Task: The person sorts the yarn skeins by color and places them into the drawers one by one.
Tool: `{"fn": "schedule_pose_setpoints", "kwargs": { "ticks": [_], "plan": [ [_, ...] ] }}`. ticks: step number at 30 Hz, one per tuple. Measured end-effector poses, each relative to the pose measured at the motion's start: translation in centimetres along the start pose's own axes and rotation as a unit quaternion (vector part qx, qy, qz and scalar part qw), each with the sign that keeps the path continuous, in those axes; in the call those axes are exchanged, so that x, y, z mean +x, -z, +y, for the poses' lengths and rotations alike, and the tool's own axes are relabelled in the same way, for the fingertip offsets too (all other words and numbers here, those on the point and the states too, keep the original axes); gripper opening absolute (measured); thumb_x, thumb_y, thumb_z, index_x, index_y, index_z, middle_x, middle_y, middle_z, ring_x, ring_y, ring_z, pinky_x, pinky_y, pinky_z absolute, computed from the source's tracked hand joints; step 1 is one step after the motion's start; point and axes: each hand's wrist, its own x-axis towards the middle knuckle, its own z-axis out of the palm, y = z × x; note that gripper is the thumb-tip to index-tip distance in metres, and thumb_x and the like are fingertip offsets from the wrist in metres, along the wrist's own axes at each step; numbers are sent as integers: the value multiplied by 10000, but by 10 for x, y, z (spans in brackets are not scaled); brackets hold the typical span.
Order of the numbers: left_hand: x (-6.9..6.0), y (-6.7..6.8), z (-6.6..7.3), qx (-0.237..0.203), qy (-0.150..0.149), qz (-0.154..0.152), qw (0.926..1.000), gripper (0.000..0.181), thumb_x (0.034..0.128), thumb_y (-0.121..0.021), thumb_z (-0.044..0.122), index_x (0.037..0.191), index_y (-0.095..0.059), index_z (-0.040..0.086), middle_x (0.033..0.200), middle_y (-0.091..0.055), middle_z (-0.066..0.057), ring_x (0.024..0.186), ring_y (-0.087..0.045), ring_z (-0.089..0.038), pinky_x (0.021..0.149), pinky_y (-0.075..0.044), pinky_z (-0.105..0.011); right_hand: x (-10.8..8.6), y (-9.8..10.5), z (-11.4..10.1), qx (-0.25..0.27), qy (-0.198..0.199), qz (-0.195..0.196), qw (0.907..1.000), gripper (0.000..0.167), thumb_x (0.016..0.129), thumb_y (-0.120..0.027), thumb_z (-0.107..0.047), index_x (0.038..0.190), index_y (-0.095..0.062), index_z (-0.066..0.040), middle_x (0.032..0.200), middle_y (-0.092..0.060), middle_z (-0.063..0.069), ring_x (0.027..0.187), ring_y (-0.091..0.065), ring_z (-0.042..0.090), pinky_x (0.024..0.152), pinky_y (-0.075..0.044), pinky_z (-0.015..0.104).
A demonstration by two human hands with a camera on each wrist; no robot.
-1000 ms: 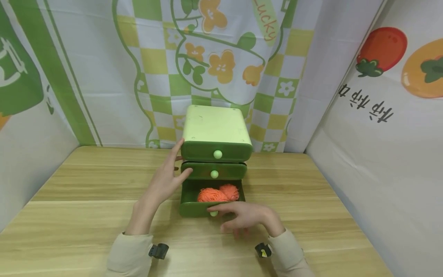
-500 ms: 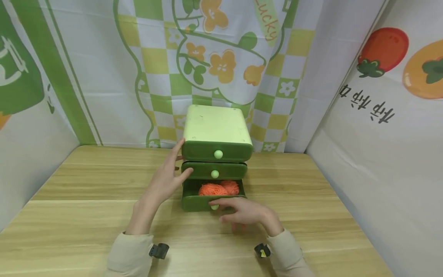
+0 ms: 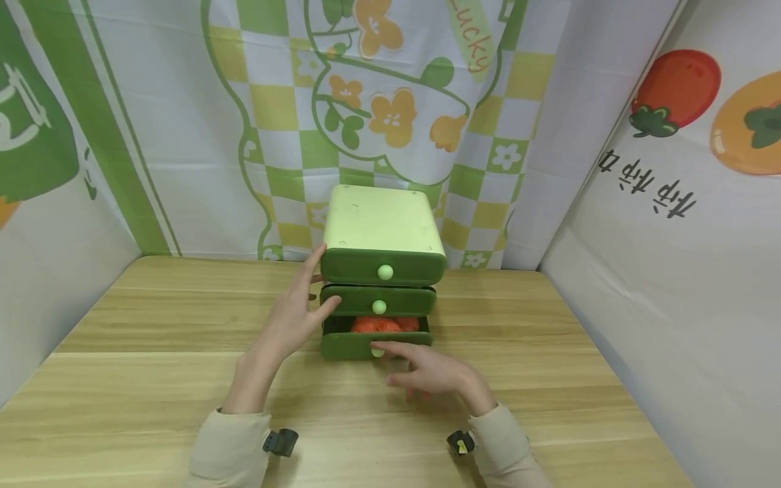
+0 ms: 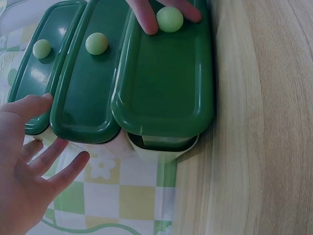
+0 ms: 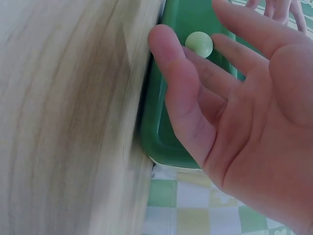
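A small cabinet (image 3: 383, 220) with a pale green top and three dark green drawers stands on the table. Its bottom drawer (image 3: 344, 348) sticks out partway, and orange-red balls of yarn (image 3: 375, 325) show over the front. My left hand (image 3: 285, 320) rests against the cabinet's left side with spread fingers, the thumb by the middle drawer (image 3: 350, 301). With extended fingers my right hand (image 3: 436, 369) presses the bottom drawer's front. In the left wrist view its fingertips lie on either side of the round pale knob (image 4: 170, 19).
The wooden table (image 3: 152, 352) reaches around the cabinet. Behind it hangs a green and yellow checked cloth (image 3: 274, 108), and a white printed wall cloth (image 3: 659, 271) borders the right side. Black wrist cameras sit at both cuffs.
The bottom drawer has slid inward, away from me, with my right hand moving along against its front. Less of the yarn shows now. My left hand has stayed in place.
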Motion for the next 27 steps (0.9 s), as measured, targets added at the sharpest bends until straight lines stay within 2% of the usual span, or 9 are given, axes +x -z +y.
{"fn": "schedule_pose_setpoints", "kwargs": {
  "ticks": [3, 6, 11, 16, 27],
  "plan": [
    [0, -1, -1, -2, -55, 46, 10000, 904, 980, -638, 220, 1596, 5, 378, 1665, -154, -62, 1331, -499, -358, 982, -529, -520, 0, 0, 2, 96, -179, 234, 9995, 656, 996, -614, -260, 1563, -296, -348, 1239, -624, 138, 607, -655, 248, 469, -527, 336],
    [0, -2, -2, -10, -98, 92, 9999, 905, 975, -643, 210, 1599, -6, 365, 1662, -165, -66, 1325, -503, -356, 979, -531, -515, -1, 0, 3, 227, -378, 393, 9983, 663, 1001, -605, -280, 1568, -273, -367, 1197, -623, 118, 588, -616, 237, 474, -503, 317],
    [0, -2, -1, -40, -82, 112, 9999, 909, 970, -649, 208, 1600, -12, 361, 1657, -181, -82, 1320, -507, -359, 976, -533, -515, -1, 1, 4, 273, -417, 494, 9975, 682, 1000, -606, -279, 1578, -251, -349, 1494, -447, 63, 655, -647, 268, 523, -545, 359],
    [0, -1, -1, -60, -43, 98, 9999, 907, 969, -651, 208, 1600, -18, 359, 1652, -194, -88, 1322, -504, -354, 978, -532, -516, -1, 3, 7, 174, -387, 609, 9972, 702, 1003, -602, -277, 1593, -222, -304, 1526, -417, 83, 705, -673, 277, 539, -575, 406],
    [1, -1, 0, -6, -43, 104, 9999, 908, 968, -651, 211, 1601, -15, 354, 1646, -212, -90, 1320, -509, -346, 975, -535, -509, -2, 5, 11, 125, -453, 696, 9965, 731, 998, -608, -294, 1599, -192, -311, 1581, -363, 100, 689, -673, 253, 548, -571, 406]
  ]
}}
